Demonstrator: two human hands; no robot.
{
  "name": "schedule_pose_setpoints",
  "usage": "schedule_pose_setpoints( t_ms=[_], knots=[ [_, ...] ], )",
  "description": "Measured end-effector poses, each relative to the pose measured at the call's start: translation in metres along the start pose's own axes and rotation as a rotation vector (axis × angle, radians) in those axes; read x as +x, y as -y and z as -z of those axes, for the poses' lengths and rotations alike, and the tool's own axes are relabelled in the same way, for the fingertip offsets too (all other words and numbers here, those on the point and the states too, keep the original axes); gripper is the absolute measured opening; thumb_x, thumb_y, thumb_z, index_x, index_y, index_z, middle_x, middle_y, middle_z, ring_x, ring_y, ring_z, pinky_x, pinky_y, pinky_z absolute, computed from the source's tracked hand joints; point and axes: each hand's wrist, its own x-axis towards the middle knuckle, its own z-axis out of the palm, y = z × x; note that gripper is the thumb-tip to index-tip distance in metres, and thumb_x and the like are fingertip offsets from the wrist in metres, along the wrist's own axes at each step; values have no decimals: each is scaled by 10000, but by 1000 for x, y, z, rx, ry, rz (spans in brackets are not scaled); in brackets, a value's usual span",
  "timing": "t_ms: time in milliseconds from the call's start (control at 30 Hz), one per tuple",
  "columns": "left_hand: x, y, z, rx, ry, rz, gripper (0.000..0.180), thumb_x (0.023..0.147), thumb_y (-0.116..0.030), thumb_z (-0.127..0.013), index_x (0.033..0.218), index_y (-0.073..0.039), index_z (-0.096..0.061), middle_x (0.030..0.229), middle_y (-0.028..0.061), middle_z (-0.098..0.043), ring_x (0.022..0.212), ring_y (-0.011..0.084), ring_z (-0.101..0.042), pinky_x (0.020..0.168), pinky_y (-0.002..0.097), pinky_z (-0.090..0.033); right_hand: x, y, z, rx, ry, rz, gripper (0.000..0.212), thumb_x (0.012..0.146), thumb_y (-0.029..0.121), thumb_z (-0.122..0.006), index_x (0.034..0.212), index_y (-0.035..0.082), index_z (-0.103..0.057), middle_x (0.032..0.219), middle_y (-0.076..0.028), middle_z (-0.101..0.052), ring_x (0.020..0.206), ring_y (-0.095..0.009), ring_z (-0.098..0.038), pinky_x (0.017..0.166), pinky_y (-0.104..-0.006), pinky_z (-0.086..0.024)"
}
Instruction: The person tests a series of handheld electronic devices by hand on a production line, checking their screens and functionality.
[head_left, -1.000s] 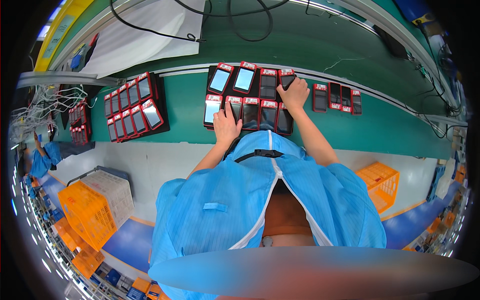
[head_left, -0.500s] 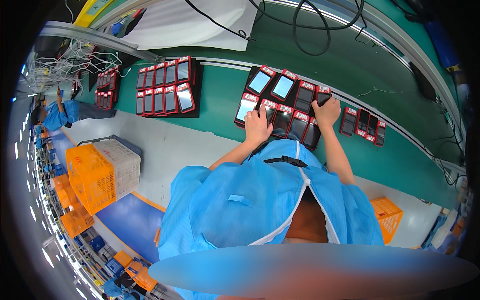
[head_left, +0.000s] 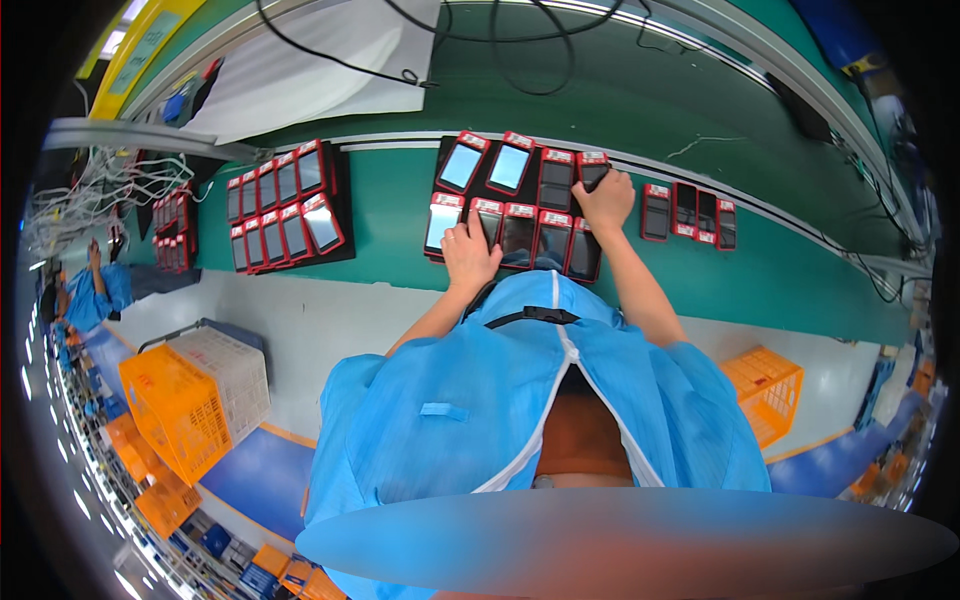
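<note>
A black tray [head_left: 492, 200] on the green bench holds two rows of red-edged, phone-like handheld devices. My left hand [head_left: 468, 255] lies over the near row, fingers stretched out, fingertips at a dark-screened device [head_left: 487, 220]. Just left of it, one device [head_left: 443, 224] has a lit screen. Two more lit devices [head_left: 461, 166] [head_left: 509, 167] lie in the far row. At that row's right end, my right hand [head_left: 607, 203] has its thumb and fingers around the sides of a dark-screened device [head_left: 593, 170], partly hiding it. The other screens on this tray are dark.
Several similar devices [head_left: 656, 213] lie on the bench to the right. Another loaded black tray [head_left: 342, 205] is at the left. Cables hang above the bench [head_left: 410, 280]. Orange crates [head_left: 175, 410] stand on the floor, and a co-worker [head_left: 98, 295] is at the far left.
The whole view has shifted, so bench and trays appear further left. Both hands stay at the same devices, with little visible movement against the tray.
</note>
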Motion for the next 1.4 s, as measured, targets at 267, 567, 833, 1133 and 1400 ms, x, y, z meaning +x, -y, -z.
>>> schedule_pose_setpoints(
  t_ms=[267, 567, 833, 1133, 1400],
  knots=[
    [0, 4, -8, 16, 4, -25, 863, 690, -283, -785, 1412, 0, -406, 1022, 200, -544, 948, 359, -507, 822, 480, -398, 0, -3, -3, 6, 8, -27, 552, 633, 415, -815, 910, 11, -560, 927, -137, -554, 907, -313, -557, 810, -432, -445],
    [-1, 4, -8, 37, 8, -10, 880, 672, -309, -799, 1413, -22, -420, 1039, 191, -557, 960, 366, -503, 844, 483, -410, -1, -3, -1, 14, 17, -29, 549, 649, 406, -805, 938, -3, -580, 935, -145, -559, 917, -328, -563, 809, -441, -452],
    [-1, 4, -9, 35, 0, -19, 869, 680, -299, -795, 1408, -11, -417, 1026, 191, -551, 954, 356, -498, 833, 476, -400, 0, -2, -1, -9, 24, -32, 558, 638, 423, -818, 916, 15, -558, 934, -130, -547, 915, -305, -557, 813, -423, -446],
    [0, 4, -8, 31, -5, -26, 856, 686, -296, -792, 1396, 7, -422, 1008, 192, -545, 938, 348, -494, 814, 468, -389, -1, -2, 0, -9, 23, -24, 567, 638, 430, -827, 919, 18, -559, 939, -129, -549, 921, -304, -558, 822, -422, -444],
    [-1, 4, -7, 38, -4, -20, 859, 684, -301, -793, 1392, 15, -424, 1007, 193, -550, 942, 343, -490, 816, 463, -388, -1, -2, 0, -5, 27, -23, 562, 636, 424, -826, 919, 17, -561, 944, -132, -551, 929, -306, -557, 829, -422, -444]
  ],
)
